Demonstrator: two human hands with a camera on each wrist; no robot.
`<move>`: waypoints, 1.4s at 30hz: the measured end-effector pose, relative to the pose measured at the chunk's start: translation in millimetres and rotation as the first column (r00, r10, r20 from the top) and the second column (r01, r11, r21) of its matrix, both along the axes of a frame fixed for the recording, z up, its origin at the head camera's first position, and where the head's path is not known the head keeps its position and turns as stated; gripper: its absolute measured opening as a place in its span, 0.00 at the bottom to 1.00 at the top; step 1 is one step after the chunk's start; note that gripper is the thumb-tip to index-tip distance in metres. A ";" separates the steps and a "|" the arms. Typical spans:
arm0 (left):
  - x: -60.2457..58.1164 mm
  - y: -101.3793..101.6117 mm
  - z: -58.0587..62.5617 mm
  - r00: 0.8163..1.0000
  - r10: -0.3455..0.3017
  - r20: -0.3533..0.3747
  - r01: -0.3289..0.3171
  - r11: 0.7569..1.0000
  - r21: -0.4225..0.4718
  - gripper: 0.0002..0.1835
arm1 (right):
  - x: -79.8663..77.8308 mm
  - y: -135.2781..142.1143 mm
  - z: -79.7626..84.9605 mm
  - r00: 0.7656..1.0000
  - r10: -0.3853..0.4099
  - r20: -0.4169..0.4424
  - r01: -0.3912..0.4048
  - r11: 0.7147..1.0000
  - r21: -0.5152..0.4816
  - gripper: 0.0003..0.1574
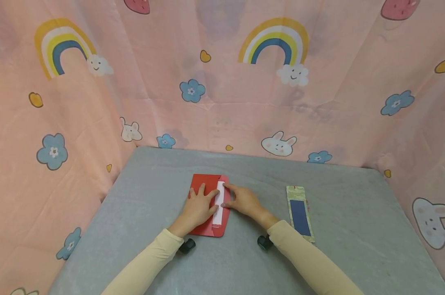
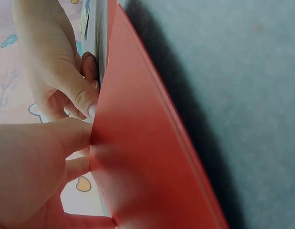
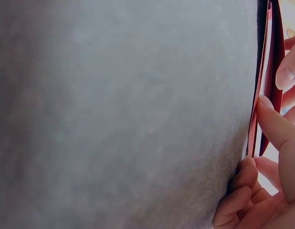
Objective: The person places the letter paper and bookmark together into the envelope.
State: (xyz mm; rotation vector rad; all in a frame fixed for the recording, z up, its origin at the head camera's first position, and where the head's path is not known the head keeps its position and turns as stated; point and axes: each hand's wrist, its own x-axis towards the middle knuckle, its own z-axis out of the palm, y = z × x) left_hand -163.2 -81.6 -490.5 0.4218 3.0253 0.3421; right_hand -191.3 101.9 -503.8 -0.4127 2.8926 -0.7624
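Note:
A red envelope lies on the table with its pinkish-red flap spread out at the right. Along the mouth of the envelope shows a strip of white paper. My left hand lies spread over the envelope's body, thumb and index finger reaching to the paper's left side. From the right, my right hand holds the paper's edge by thumb and index finger, which sit apart along it. The right wrist view shows the paper between two red layers, with this hand's other fingers curled below.
To the right, a pale green patterned packet with a dark blue panel lies partly behind the right forearm. The grey table is bordered by a pink printed curtain at the back and sides.

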 end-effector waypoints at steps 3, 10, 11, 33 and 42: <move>0.1 0.2 -0.4 1.000 -0.003 -0.004 0.003 1.000 0.000 0.29 | -0.5 -0.3 -0.7 1.000 0.006 -0.013 -0.006 1.000 -0.002 0.47; 0.2 0.2 -0.3 1.000 -0.006 -0.012 0.006 1.000 -0.002 0.28 | -1.0 -1.3 -0.7 1.000 0.013 -0.026 -0.013 1.000 -0.014 0.47; 0.4 0.2 0.0 1.000 -0.007 -0.011 0.007 1.000 -0.002 0.28 | -0.9 -1.5 -0.4 1.000 0.014 -0.025 -0.014 1.000 -0.014 0.47; -0.1 -0.1 0.1 1.000 -0.012 -0.007 0.012 1.000 0.007 0.28 | -3.1 -0.3 -2.0 1.000 0.002 -0.022 -0.003 0.999 -0.054 0.48; -1.9 -0.2 -2.6 1.000 -0.006 -0.002 0.006 1.000 -0.006 0.29 | -2.6 -3.6 -2.9 0.999 0.003 -0.045 -0.004 1.000 -0.024 0.47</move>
